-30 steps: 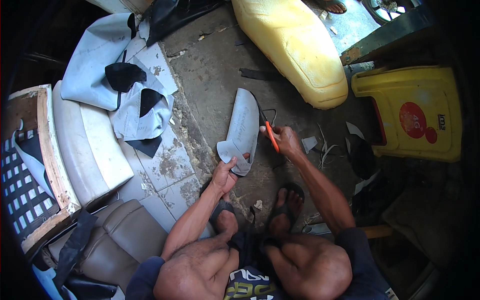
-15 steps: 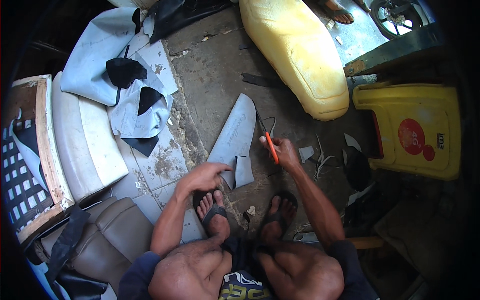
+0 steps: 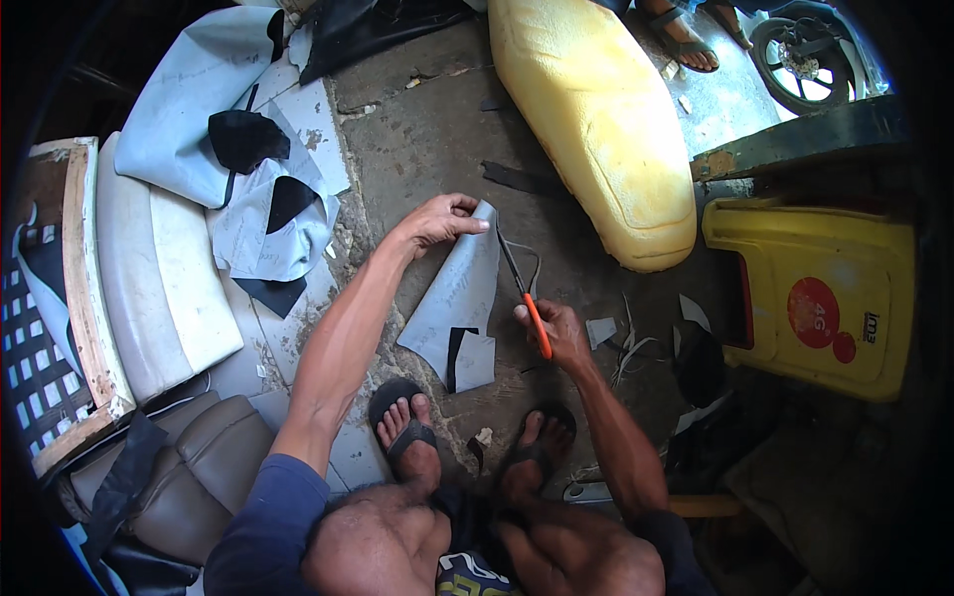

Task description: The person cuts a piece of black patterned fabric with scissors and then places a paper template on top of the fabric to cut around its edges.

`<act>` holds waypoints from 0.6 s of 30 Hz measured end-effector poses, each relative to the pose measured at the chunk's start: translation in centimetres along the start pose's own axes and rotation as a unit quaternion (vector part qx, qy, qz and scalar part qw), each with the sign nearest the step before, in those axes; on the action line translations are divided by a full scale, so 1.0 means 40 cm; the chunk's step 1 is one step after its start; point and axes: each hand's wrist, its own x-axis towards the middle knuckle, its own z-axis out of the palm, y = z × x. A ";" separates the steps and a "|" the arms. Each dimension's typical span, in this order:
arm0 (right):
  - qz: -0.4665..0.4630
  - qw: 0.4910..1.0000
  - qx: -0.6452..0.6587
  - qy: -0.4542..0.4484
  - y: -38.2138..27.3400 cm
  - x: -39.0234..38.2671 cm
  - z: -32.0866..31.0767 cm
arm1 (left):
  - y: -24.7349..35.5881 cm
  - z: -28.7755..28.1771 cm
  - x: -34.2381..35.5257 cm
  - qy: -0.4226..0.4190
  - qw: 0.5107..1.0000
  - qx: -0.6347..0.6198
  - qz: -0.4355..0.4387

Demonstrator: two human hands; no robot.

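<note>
My left hand (image 3: 442, 223) pinches the narrow far tip of a pale grey piece of upholstery material (image 3: 452, 293), thumb on top. The piece lies on the floor in front of my feet; its near end has a folded flap (image 3: 475, 360) with a strip of black beside it. In my right hand (image 3: 561, 336) is a pair of scissors with orange handles (image 3: 537, 323). Their dark blades point away from me along the right edge of the material, near the tip. Whether the blades are cutting into it I cannot tell.
A yellow foam motorcycle seat (image 3: 606, 139) lies ahead to the right, near a yellow plastic stool (image 3: 750, 223). Pale sheets with black pieces (image 3: 184, 109), a white cushion (image 3: 179, 268) and brown padding (image 3: 224, 452) lie left. Someone's sandalled foot (image 3: 691, 45) shows beyond the foam.
My left hand has moved from the near end of the material forward to its far tip and grasped it. The near flap has shifted, showing black. The scissors have moved slightly nearer to me.
</note>
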 end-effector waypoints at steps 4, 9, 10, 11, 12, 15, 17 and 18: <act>-0.013 0.999 0.021 -0.021 0.005 -0.027 -0.006 | -0.002 0.001 -0.021 -0.089 0.992 -0.085 0.017; -0.004 0.998 0.047 -0.042 0.006 -0.047 -0.006 | 0.001 -0.012 -0.041 -0.177 0.968 -0.178 0.019; 0.003 0.997 0.057 -0.045 0.004 -0.051 -0.005 | 0.000 -0.010 -0.045 -0.177 0.967 -0.181 0.017; 0.001 0.998 0.052 -0.045 -0.002 -0.053 -0.001 | -0.001 -0.012 -0.047 -0.177 0.967 -0.183 0.015; -0.002 0.998 0.047 -0.045 -0.008 -0.055 0.004 | -0.003 -0.011 -0.049 -0.171 0.968 -0.182 0.009; -0.008 0.996 0.073 -0.055 -0.002 -0.056 0.018 | -0.002 -0.006 -0.053 -0.143 0.974 -0.178 -0.004; -0.025 0.995 0.079 -0.048 0.007 -0.055 0.029 | 0.002 0.001 -0.060 -0.108 0.978 -0.178 -0.006; -0.041 0.996 0.069 -0.035 0.010 -0.054 0.035 | 0.006 0.006 -0.065 -0.097 0.977 -0.187 -0.005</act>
